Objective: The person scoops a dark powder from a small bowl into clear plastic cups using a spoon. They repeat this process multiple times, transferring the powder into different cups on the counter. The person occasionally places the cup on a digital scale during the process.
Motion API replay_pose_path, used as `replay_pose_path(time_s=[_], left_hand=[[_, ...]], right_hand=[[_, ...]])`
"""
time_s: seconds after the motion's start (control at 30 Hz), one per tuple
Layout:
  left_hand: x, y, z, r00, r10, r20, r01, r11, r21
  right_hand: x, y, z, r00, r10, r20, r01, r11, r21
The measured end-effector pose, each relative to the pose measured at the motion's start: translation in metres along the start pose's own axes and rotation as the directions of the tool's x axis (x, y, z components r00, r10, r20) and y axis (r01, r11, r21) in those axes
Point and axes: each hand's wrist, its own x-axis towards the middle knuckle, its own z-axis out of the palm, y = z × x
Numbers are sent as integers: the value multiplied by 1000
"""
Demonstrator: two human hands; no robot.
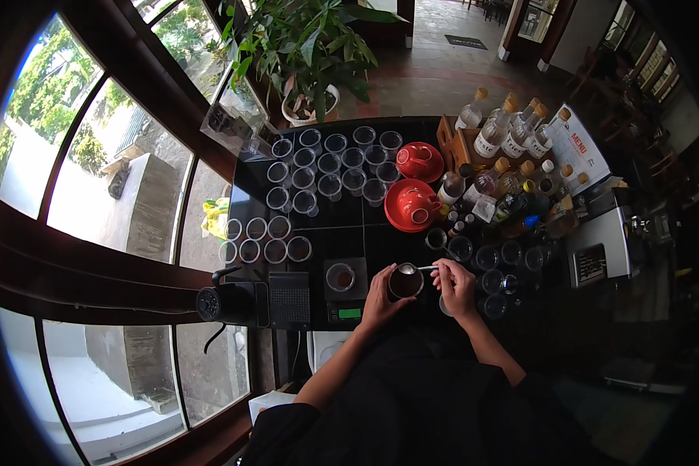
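My left hand point(378, 298) curls around a round container point(406, 286) with something dark brown inside, its mouth facing up. Between the fingertips of my right hand point(458, 287) is the handle of a metal spoon point(408, 268), whose bowl lies over the container's far rim. Left of my hands, a transparent plastic cup point(341, 277) with a little brown matter at its bottom stands on a digital scale point(358, 292). The scale's display point(349, 313) glows green. Partly hidden behind my right wrist is another round rim point(444, 305).
Rows of transparent plastic cups point(328, 169) cover the far left of the black table point(342, 225). Red cups on saucers point(409, 205) sit near several bottles point(489, 137). At left are a black kettle point(227, 303) and a window; at right, a silver machine point(603, 236).
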Motion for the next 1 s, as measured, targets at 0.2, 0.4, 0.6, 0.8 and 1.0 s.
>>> replay_pose_path(time_s=[0.2, 0.4, 0.6, 0.8, 1.0], left_hand=[[5, -1, 4, 982, -176, -65, 166, 977, -130], [11, 0, 2, 1000, -30, 9, 29, 999, 31], [18, 2, 3, 999, 17, 49, -22, 996, 88], [27, 10, -5, 989, 75, 131, -90, 989, 116], [22, -1, -6, 988, 81, 134, -101, 985, 143]], right_hand=[[-4, -3, -5, 991, -108, 84, 120, 979, -162], [-3, -9, -7, 961, -244, 129, 271, 926, -263], [-3, 9, -7, 927, -314, 203, 371, 841, -394], [1, 28, -6, 959, -221, 175, 256, 944, -208], [3, 24, -10, 987, 12, 159, -18, 999, 38]])
